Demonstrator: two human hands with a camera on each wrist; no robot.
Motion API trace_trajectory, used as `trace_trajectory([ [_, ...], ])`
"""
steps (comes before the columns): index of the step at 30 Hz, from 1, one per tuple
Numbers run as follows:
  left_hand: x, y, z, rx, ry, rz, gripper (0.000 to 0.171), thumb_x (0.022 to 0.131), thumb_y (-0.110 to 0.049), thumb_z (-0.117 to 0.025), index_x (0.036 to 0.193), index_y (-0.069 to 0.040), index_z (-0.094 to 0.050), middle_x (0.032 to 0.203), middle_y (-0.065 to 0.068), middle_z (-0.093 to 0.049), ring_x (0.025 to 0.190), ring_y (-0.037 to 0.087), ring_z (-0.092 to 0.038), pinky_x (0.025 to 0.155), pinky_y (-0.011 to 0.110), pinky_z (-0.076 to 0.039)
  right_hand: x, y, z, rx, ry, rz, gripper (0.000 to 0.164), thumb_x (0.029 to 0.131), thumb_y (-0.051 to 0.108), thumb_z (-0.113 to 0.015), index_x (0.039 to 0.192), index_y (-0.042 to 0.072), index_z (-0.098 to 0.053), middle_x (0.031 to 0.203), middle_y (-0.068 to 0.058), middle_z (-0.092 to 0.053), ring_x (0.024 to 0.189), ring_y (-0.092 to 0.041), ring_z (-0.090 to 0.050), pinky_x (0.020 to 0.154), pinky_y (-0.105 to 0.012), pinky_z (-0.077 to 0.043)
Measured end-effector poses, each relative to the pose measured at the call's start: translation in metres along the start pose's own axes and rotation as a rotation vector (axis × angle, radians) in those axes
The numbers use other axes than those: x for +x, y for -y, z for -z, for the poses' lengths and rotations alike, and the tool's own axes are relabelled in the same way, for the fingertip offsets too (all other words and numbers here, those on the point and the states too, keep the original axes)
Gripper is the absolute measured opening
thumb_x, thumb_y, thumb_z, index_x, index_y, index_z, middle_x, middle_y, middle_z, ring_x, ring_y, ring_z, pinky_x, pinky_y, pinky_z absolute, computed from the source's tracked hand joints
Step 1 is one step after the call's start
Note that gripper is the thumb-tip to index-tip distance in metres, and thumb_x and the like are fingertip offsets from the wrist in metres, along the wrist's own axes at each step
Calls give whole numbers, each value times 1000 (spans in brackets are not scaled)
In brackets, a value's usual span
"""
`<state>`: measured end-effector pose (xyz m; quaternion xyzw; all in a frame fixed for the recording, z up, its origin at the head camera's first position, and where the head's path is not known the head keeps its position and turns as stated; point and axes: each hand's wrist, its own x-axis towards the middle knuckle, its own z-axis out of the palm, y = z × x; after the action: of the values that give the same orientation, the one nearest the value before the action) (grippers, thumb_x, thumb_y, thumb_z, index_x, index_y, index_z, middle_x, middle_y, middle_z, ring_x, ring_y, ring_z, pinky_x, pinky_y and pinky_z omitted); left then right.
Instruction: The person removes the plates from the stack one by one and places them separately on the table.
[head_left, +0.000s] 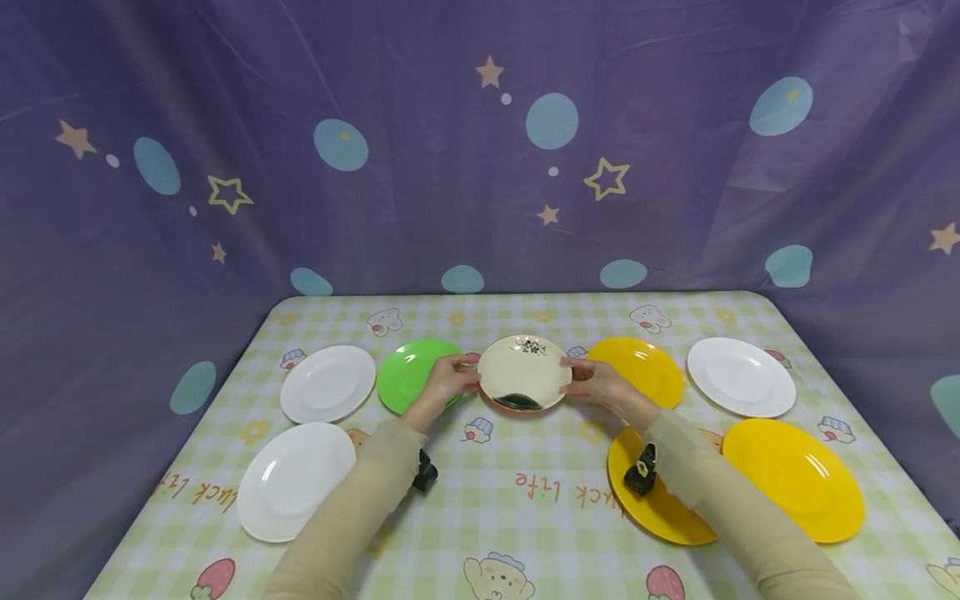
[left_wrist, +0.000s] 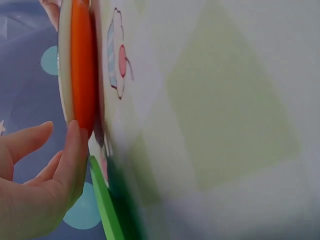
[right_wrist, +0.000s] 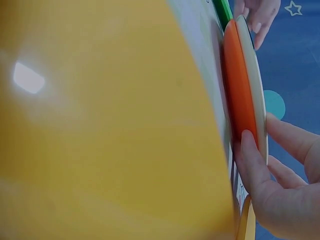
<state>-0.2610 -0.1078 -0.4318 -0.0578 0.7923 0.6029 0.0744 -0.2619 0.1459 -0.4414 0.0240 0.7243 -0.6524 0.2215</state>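
A cream plate (head_left: 522, 371) with dark floral marks and a dark green patch lies near the middle of the table. Under its rim shows an orange layer (right_wrist: 240, 85); whether that is its underside or a second plate, I cannot tell. My left hand (head_left: 452, 377) is at its left edge: fingertips touch the orange side while another digit stands apart from the rim in the left wrist view. On the opposite edge my right hand (head_left: 603, 385) pinches the plate, with digits on the cream rim and the orange side. Behind the left hand is a green plate (head_left: 405, 375).
White plates (head_left: 327, 385) lie at the left, and another white plate (head_left: 741, 377) at the back right. Several yellow plates (head_left: 793, 481) spread over the right side, one partly under the right forearm. A purple curtain (head_left: 480, 208) hangs behind the checked tablecloth (head_left: 480, 500).
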Motion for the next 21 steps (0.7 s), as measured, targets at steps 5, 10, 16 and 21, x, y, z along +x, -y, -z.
trace_trajectory([
  [5,4,2,-2,-7,-31,29,36,74,10,-61,110,8,-55,84,19,-59,57,12,-57,62,26,-54,1,1,-1,16,-7,-13,59,81,-5,-58,134,0,-34,136,-24,-32,89,-14,-55,79,-27,-51],
  [10,7,0,-4,-5,-44,68,38,72,10,-63,109,7,-56,83,18,-60,53,11,-56,60,26,-55,1,1,-2,4,-11,-17,59,80,-5,-58,134,1,-35,136,-24,-32,89,-14,-55,78,-27,-51],
  [16,7,-3,-6,45,-51,68,41,69,9,-66,109,5,-57,85,20,-62,50,11,-56,59,26,-55,0,1,-1,6,1,-15,59,81,-5,-58,135,0,-34,136,-25,-32,87,-12,-55,79,-27,-51],
  [21,7,-5,-7,97,-55,39,43,68,9,-67,109,6,-56,80,20,-62,46,10,-54,54,27,-54,0,2,-1,9,7,-15,59,81,-5,-58,135,0,-33,136,-25,-31,88,-12,-55,79,-27,-51],
])
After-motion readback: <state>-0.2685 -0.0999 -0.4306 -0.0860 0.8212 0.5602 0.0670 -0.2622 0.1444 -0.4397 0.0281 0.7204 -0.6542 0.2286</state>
